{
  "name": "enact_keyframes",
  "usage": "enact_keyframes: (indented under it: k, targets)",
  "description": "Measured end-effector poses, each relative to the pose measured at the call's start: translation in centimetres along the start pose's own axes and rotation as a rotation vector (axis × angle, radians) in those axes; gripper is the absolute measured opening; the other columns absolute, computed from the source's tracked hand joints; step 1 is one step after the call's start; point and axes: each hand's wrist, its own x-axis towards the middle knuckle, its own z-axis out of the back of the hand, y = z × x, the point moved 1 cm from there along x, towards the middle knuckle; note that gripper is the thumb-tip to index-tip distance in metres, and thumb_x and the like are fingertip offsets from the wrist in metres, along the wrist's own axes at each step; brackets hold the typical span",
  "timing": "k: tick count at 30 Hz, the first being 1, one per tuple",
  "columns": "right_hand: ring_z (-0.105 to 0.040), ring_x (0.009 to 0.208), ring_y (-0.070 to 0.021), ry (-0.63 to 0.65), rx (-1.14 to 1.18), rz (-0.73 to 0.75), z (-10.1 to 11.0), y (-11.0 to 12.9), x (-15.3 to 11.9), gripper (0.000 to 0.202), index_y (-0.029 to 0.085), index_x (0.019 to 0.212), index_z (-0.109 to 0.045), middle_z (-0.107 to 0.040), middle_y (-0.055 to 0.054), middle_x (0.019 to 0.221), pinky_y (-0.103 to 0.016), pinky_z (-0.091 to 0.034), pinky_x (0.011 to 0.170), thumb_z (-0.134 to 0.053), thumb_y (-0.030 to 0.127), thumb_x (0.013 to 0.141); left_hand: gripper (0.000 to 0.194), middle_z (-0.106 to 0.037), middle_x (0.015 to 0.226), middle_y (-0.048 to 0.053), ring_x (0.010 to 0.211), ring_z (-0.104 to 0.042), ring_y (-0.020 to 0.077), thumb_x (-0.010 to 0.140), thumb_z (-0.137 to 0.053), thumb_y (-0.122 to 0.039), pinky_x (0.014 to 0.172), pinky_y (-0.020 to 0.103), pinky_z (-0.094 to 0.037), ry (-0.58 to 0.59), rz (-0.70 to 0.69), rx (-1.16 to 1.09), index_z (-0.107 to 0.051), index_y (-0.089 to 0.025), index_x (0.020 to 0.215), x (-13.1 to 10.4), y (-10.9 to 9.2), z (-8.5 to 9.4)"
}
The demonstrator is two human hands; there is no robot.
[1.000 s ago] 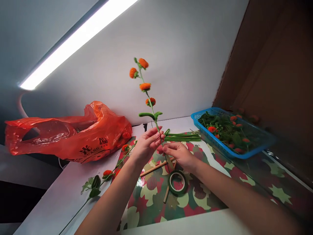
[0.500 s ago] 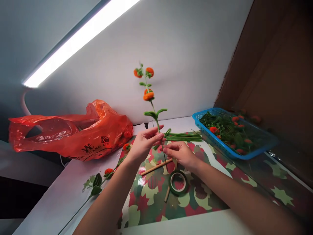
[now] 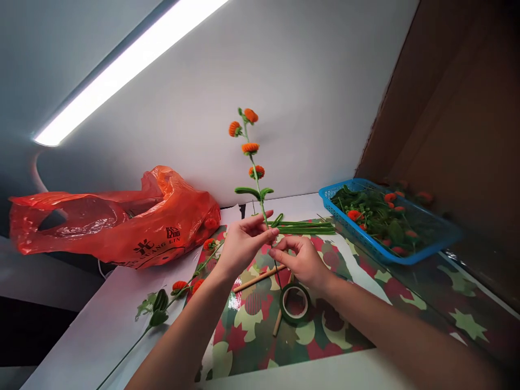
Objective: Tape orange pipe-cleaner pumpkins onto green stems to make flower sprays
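A handmade flower stem with several orange fuzzy blooms and green leaves stands nearly upright before the wall. My left hand pinches it below the leaf pair, between thumb and fingers. Just lower, the closed fingertips of my right hand meet the stem's wrapped lower part, and its thin dark end pokes out beneath. Below my right hand is a roll of dark green floral tape; a strip appears to run up from it behind that hand. Whether the roll hangs or rests on the mat is unclear.
A wooden stick lies on the patterned mat. Green pipe cleaners lie behind my hands. Another orange flower stem is at left, near a red plastic bag. A blue basket of flowers and leaves sits right. A lamp shines above.
The flower stem has turned in my fingers: its blooms face differently, a fourth one shows, and the top has shifted slightly right. Both hands stay close together on it.
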Motion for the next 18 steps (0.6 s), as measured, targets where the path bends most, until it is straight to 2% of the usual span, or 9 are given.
enact_keyframes:
  k: [2,5,10,14,18]
  targets:
    - [-0.044,0.058,-0.0106,0.036,0.017,-0.016,0.1,0.2,0.0,0.022,0.015,0.059,-0.063,-0.050,0.003,0.056,-0.026,-0.036,0.061,-0.066,0.034,0.071,0.045,-0.054,0.055,-0.005,0.054,-0.054,0.0089,0.061,-0.075,-0.019,0.055,0.022,-0.043,0.005,-0.013,-0.057,-0.065,-0.015,0.105,0.1,0.0,0.3]
    - [-0.048,0.062,-0.0113,0.163,0.154,-0.094,0.4,0.0,0.2,0.021,0.016,0.066,-0.068,-0.055,0.002,0.061,-0.025,-0.038,0.062,-0.069,0.037,0.069,0.044,-0.056,0.053,-0.005,0.051,-0.058,0.0103,0.059,-0.077,-0.020,0.052,0.022,-0.046,0.044,0.003,-0.214,-0.064,-0.017,0.102,0.4,0.4,0.7]
    - [-0.055,0.075,-0.0131,0.262,0.451,-0.223,0.5,-1.5,0.5,0.026,0.017,0.071,-0.071,-0.063,-0.002,0.071,-0.027,-0.040,0.073,-0.073,0.042,0.064,0.027,-0.063,0.057,-0.003,0.052,-0.062,0.0104,0.054,-0.080,-0.019,0.051,0.019,-0.048,0.060,0.105,-0.489,-0.062,-0.016,0.073,0.7,1.2,0.4]
    - [-0.052,0.064,-0.0103,0.231,0.520,-0.333,0.4,-2.2,0.5,0.026,0.016,0.072,-0.070,-0.061,-0.001,0.067,-0.025,-0.040,0.063,-0.076,0.039,0.061,0.021,-0.066,0.063,0.000,0.059,-0.064,0.0110,0.058,-0.078,-0.018,0.059,0.020,-0.051,0.072,0.150,-0.525,-0.064,-0.014,0.074,0.7,1.3,0.3]
    - [-0.050,0.064,-0.0107,0.113,0.420,-0.284,0.5,-1.8,0.7,0.026,0.015,0.066,-0.068,-0.058,0.000,0.063,-0.024,-0.038,0.062,-0.077,0.038,0.059,0.022,-0.069,0.070,0.004,0.067,-0.066,0.0134,0.064,-0.075,-0.020,0.064,0.022,-0.052,0.045,0.139,-0.435,-0.068,-0.013,0.083,0.6,0.8,0.3]
